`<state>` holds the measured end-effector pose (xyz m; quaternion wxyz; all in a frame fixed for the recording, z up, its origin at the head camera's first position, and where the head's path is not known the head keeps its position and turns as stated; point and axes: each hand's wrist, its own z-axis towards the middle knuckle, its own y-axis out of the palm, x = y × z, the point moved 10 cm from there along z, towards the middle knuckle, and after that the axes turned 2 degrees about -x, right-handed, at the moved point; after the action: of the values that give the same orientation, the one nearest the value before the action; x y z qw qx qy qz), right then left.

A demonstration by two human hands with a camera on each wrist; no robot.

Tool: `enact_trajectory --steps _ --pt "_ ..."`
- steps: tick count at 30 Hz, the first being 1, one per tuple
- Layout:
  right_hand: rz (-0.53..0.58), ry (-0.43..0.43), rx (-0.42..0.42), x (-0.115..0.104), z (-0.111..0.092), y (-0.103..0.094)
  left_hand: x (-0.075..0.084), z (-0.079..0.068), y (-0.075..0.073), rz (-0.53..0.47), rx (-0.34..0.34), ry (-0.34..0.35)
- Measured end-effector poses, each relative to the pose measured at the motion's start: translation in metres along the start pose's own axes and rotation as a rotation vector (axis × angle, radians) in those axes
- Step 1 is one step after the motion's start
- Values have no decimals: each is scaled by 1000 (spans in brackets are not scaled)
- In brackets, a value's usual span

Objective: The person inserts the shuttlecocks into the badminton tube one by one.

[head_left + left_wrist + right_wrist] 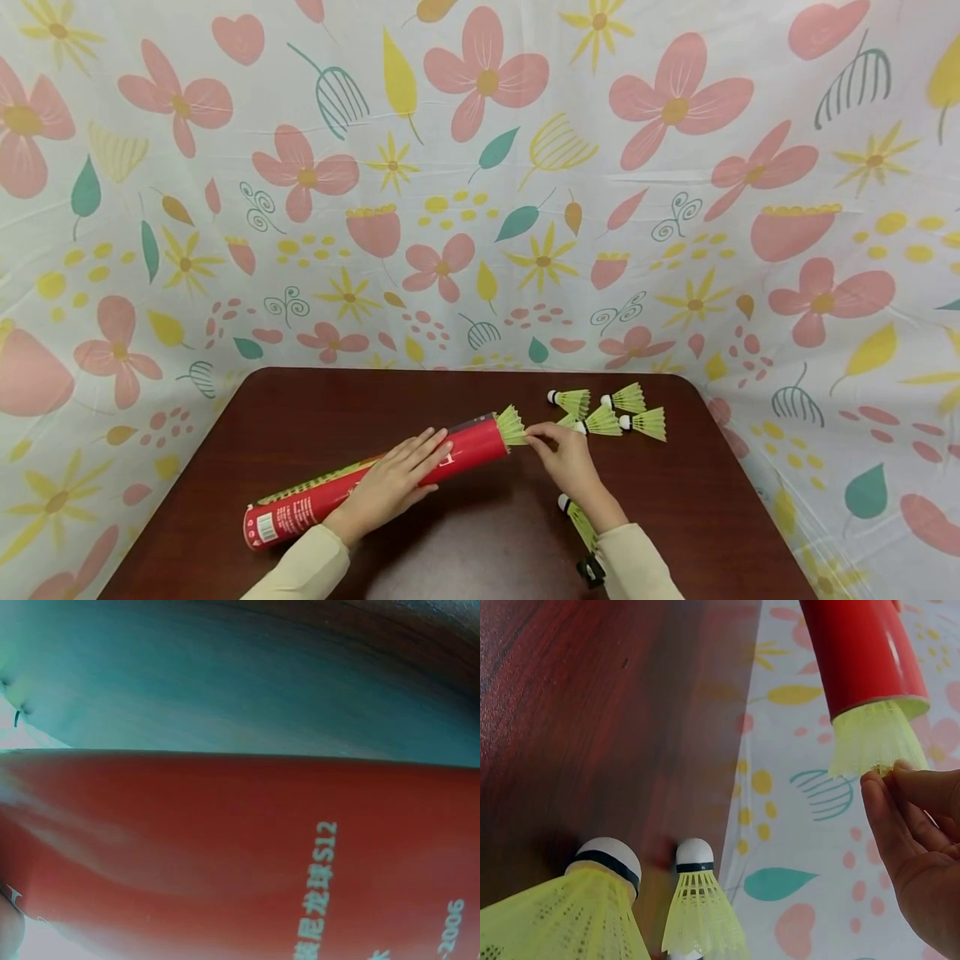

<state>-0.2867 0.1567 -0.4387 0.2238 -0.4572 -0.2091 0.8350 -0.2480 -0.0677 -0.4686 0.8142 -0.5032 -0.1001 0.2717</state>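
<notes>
A red shuttlecock tube (pixel 465 450) lies slantwise across the table, its mouth toward the right. My left hand (pixel 397 471) rests over the tube's middle, fingers across the top and thumb along the near side. In the left wrist view the tube's printed red wall (pixel 225 840) fills the lower half. From the mouth sticks the yellow skirt of a shuttlecock (pixel 874 735); its cork end is hidden inside. My right hand (pixel 570 458) pinches the skirt's outer edge between thumb and forefinger, as the right wrist view shows up close.
Several yellow shuttlecocks (pixel 642 423) with white corks lie loosely grouped at the table's back right. Another shuttlecock (pixel 576 521) lies beside the right forearm, near a small black object (pixel 591 572). Behind the dark wooden table (pixel 420 567) hangs a flowered cloth (pixel 450 208).
</notes>
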Motion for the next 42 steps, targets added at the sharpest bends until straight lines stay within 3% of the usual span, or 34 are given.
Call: enact_trajectory --steps 6,14,21,42 --pt "-2 21 -2 0 0 5 0 -1 1 4 0 -3" --pt "-47 -18 11 -3 -2 11 0 -3 3 -11 -2 -17" --pt "1 34 -31 -3 -2 18 1 -2 2 -18 -2 -13" --pt "24 19 -66 -6 -4 34 1 -2 4 -8 -15 -10"
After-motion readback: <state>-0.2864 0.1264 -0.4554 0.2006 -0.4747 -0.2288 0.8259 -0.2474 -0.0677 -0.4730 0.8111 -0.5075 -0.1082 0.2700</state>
